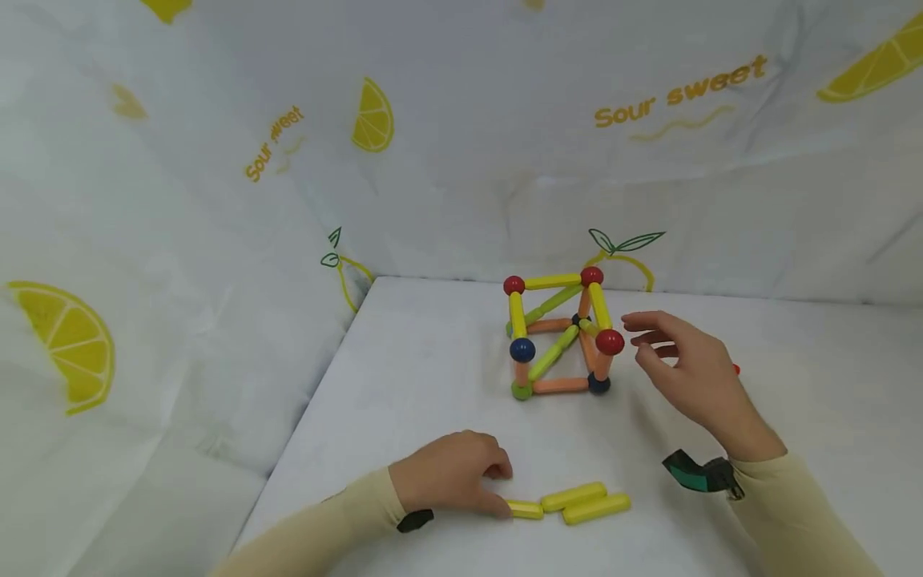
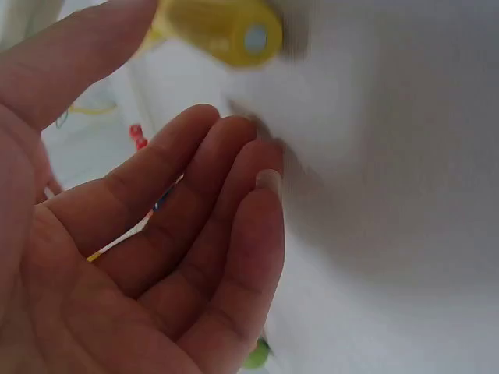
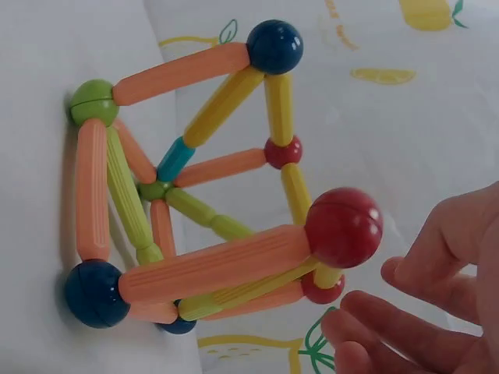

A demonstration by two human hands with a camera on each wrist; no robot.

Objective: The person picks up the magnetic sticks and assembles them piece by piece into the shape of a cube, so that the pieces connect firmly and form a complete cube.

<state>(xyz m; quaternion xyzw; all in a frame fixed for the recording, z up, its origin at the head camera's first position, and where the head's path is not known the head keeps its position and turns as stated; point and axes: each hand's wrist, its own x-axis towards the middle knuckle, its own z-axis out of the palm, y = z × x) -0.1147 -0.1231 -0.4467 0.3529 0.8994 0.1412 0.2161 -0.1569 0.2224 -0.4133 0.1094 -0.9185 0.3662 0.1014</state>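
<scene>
A cube-shaped frame of magnetic rods (image 1: 562, 385) and balls stands on the white table. Yellow rods run along its top, orange ones form the base and uprights, and diagonals cross its sides. My right hand (image 1: 688, 373) hovers just right of the frame's near red ball (image 3: 345, 227), fingers bent and holding nothing. Low in the head view, my left hand (image 1: 454, 473) is beside a short yellow rod (image 1: 526, 510), its thumb right at the rod's end. In the left wrist view the fingers (image 2: 234, 226) curve loosely, well apart from the yellow rod (image 2: 226, 31) by the thumb.
Two longer yellow rods (image 1: 597, 509) lie side by side, right of the short one. A small red thing (image 1: 736, 369) shows partly behind the right hand. A white cloth printed with lemons (image 1: 476, 160) hangs behind and left of the table.
</scene>
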